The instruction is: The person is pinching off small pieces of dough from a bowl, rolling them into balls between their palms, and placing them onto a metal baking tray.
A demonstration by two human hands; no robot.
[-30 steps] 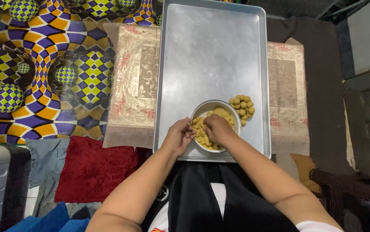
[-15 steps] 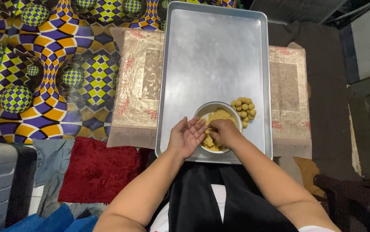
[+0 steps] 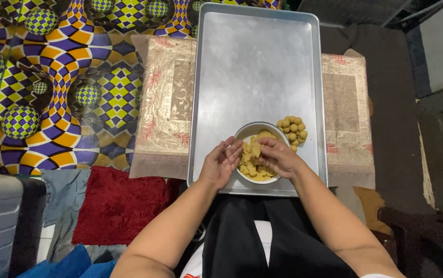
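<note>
Dough [image 3: 253,160] sits in white bowl [image 3: 260,132] at near edge of metal tray [image 3: 255,67]. Right hand [image 3: 278,157] pinches a dough piece, now lifted vs. 0.5 s ago. Left hand [image 3: 222,162] open, fingers together, at bowl's rim. Dough balls [image 3: 293,128] just beside bowl; tray's far part bare.

Bare forearms, black apron – white shirt

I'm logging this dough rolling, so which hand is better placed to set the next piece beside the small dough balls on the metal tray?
Probably the right hand: it pinches yellow dough over the white round bowl, on the side of the pile of small tan dough balls. The left hand lies open on the bowl's far side.
</note>
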